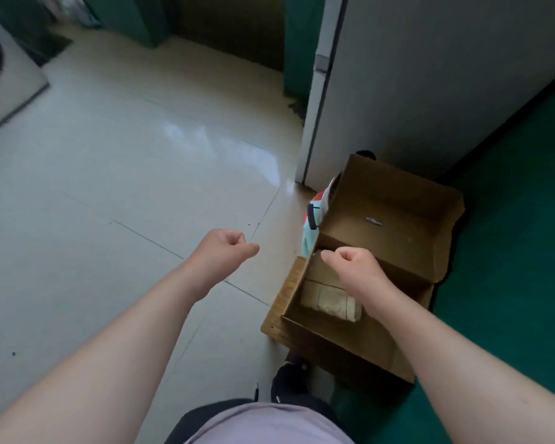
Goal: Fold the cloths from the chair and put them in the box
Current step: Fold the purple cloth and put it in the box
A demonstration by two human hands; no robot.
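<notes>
An open brown cardboard box (pixel 359 344) sits on the floor at the right, flaps spread. Inside it lies a folded pale cloth (pixel 329 301) with thin red lines. My right hand (pixel 354 262) hovers over the box above the cloth, fingers curled into a loose fist, holding nothing. My left hand (pixel 223 251) hangs over the tiled floor to the left of the box, also curled and holding nothing. No chair is in view.
A white door (pixel 430 75) stands behind the box, beside a green wall (pixel 519 251) on the right. Colourful items (pixel 314 216) are wedged between box and door. Glossy pale floor tiles (pixel 125 187) stretch left. My dark shoe (pixel 290 379) is near the box.
</notes>
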